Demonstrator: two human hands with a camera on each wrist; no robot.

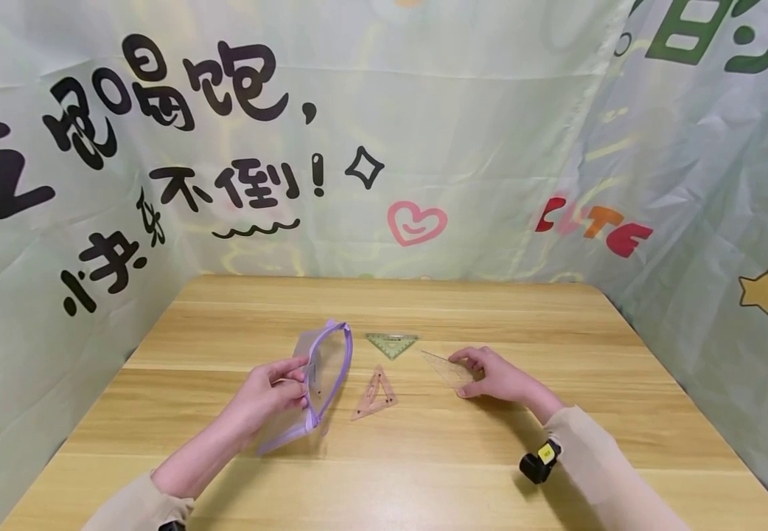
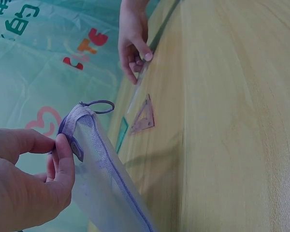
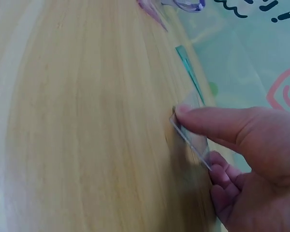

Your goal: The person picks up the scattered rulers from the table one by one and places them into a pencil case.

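My left hand [image 1: 267,398] pinches the edge of a see-through zip pouch [image 2: 104,179] with purple trim. The pouch is tilted up off the table, its mouth spread toward the right in the head view. A small purple loop [image 2: 104,102] sticks out at its corner. My right hand [image 1: 500,376] holds a clear set square [image 1: 447,370] by its edges, between thumb and fingers; whether it still touches the table I cannot tell. Between the hands lie a green set square [image 1: 392,345] and, nearer me, a pink set square [image 1: 360,411], both flat on the wood.
The light wooden table [image 1: 463,472] reaches back to a printed cloth [image 1: 477,133] hanging behind it and at both sides. A black wrist device [image 1: 536,466] with a yellow label sits by the right sleeve [image 1: 596,450].
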